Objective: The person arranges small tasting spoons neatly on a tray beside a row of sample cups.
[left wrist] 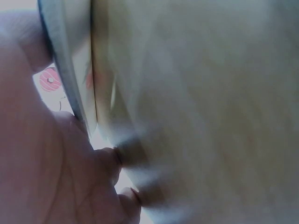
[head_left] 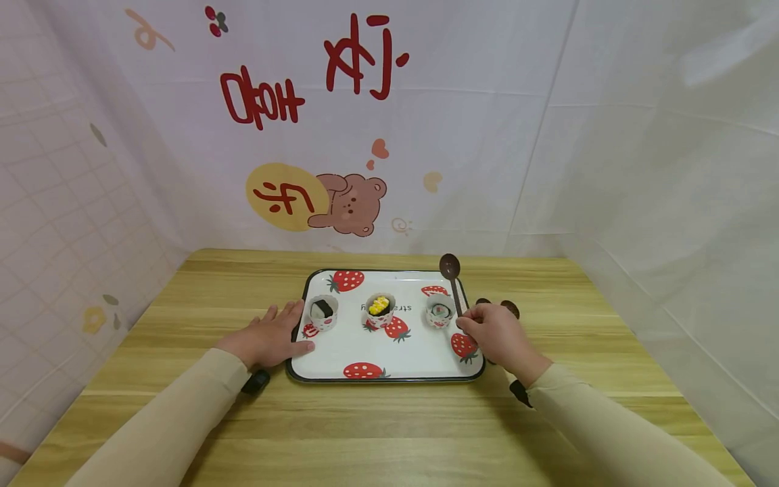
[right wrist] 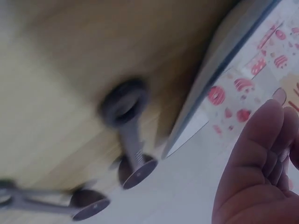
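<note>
While the spread left hand (head_left: 268, 338) touches a white rectangular tray (head_left: 420, 352), the right hand (head_left: 499, 336) pinches a brown long-handled spoon (head_left: 451, 268).

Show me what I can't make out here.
- Head view: handle end of the held spoon, hidden by the right hand.
- Head view: middle letters on the tray, hidden by the middle cup.
- Right wrist view: far end of the leftmost utensil, cut off by the left edge.
- Left wrist view: table surface, blurred.
</note>
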`<state>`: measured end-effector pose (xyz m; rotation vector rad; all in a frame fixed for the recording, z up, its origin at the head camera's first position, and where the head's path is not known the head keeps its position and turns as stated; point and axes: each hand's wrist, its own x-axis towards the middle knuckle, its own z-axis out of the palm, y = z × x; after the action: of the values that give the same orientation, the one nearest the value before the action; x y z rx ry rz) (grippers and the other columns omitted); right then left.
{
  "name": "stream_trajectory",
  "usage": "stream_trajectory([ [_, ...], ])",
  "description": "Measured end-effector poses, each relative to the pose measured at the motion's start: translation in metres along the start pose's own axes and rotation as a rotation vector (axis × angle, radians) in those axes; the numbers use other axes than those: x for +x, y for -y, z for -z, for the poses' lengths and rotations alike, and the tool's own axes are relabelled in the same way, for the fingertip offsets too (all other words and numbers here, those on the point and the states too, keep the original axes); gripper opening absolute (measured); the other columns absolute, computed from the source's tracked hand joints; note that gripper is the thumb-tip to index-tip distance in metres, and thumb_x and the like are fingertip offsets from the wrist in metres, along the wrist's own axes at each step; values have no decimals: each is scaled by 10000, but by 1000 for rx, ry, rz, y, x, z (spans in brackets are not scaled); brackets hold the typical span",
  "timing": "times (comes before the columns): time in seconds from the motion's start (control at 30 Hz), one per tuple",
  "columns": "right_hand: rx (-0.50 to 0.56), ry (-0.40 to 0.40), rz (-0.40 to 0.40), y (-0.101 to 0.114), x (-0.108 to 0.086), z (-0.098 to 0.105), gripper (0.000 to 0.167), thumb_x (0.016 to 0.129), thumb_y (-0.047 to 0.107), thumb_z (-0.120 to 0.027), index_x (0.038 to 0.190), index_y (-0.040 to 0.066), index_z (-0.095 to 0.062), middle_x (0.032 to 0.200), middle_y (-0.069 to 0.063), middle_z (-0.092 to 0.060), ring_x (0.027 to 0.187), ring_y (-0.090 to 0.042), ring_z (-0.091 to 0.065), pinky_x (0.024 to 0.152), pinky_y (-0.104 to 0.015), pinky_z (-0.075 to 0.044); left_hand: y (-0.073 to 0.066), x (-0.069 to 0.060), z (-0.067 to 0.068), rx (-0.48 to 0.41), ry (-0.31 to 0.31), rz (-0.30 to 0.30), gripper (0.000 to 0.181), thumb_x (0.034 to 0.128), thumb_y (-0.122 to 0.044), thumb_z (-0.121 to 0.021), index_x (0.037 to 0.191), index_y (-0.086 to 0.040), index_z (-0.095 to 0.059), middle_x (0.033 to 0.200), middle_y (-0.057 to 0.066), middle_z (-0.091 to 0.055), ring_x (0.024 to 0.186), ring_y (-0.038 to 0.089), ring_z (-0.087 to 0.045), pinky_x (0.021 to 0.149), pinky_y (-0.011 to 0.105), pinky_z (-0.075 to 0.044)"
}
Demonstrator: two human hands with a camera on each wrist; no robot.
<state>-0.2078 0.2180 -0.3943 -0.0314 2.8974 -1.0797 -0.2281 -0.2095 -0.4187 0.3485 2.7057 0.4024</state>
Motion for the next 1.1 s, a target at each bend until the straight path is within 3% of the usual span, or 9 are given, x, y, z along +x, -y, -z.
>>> stream_trajectory([
  [0.1, 27, 8, -8, 7, 0, -7, 215, 1011, 244, -708, 980, 38, -763, 770, -42, -670, 697, -143, -564, 575, -280, -471, -1, -1, 0, -3, 1, 1, 1044, 1001, -621, -594, 1687, -14, -94, 1734, 299, -131, 1565, 618, -67, 1211, 793, -121],
  [0.33, 129, 46, 12, 22, -2, -23, 239, 1007, 216, -712, 908, -1, -725, 615, -13, -600, 548, -128, -497, 479, -261, -372, -2, -1, 1, -14, 2, 2, 1039, 1001, -607, -604, 1687, -15, -96, 1734, 298, -128, 1565, 618, -61, 1213, 791, -116],
  [0.67, 162, 62, -13, 42, 0, -42, 207, 1007, 196, -716, 915, 11, -733, 680, -14, -629, 656, -141, -586, 572, -256, -436, -4, -3, 2, -11, 7, 3, 1029, 1007, -590, -608, 1684, -4, -102, 1728, 311, -134, 1563, 621, -64, 1208, 797, -120],
  [1.1, 209, 89, 6, 60, 4, -62, 190, 1009, 212, -720, 947, 35, -750, 715, -19, -660, 656, -130, -647, 564, -263, -474, 0, 1, 0, -1, -4, -3, 1046, 998, -616, -609, 1686, -12, -104, 1729, 306, -143, 1559, 628, -76, 1199, 805, -128],
])
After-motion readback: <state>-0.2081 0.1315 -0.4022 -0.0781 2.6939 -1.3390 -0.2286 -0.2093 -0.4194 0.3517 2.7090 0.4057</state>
